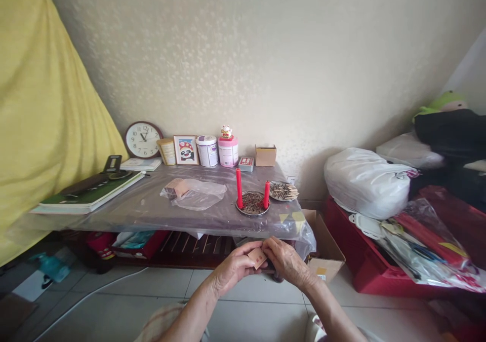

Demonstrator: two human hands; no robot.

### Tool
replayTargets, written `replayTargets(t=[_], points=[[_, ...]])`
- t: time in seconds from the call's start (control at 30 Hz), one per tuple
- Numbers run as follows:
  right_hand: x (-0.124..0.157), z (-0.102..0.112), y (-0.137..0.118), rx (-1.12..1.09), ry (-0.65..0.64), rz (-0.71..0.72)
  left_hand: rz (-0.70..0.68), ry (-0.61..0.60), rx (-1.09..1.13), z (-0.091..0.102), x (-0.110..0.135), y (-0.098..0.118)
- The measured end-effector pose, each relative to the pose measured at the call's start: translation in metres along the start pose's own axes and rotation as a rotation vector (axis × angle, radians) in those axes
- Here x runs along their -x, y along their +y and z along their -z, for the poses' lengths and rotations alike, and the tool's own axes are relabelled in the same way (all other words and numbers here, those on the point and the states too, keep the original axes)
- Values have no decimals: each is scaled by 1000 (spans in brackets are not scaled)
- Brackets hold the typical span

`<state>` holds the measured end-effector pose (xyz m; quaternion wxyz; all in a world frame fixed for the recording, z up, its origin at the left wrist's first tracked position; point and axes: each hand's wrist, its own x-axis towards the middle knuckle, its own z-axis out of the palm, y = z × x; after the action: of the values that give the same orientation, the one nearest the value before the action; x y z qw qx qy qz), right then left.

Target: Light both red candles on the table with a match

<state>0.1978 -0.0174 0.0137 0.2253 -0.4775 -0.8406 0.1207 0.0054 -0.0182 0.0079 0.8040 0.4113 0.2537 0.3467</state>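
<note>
Being gripped now by the left hand (233,267) is the small box (257,258), in front of the table (146,206); its edge is met by bent fingers of the right hand (286,263) (whether anything is pinched there can't be told). Should the left grip be slackened, it could be dropped; were the table knocked, the candles (239,187) might be toppled.

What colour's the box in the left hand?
The box is tan with reddish print; head view.
</note>
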Motion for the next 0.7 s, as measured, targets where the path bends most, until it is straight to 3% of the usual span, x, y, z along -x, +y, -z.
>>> replayTargets(t=[0.4,0.7], points=[[2,9,-5,-92,-6,7,0,-7,37,-3,2,2],[1,19,-4,-276,63,-114,-22,7,64,-6,4,5]])
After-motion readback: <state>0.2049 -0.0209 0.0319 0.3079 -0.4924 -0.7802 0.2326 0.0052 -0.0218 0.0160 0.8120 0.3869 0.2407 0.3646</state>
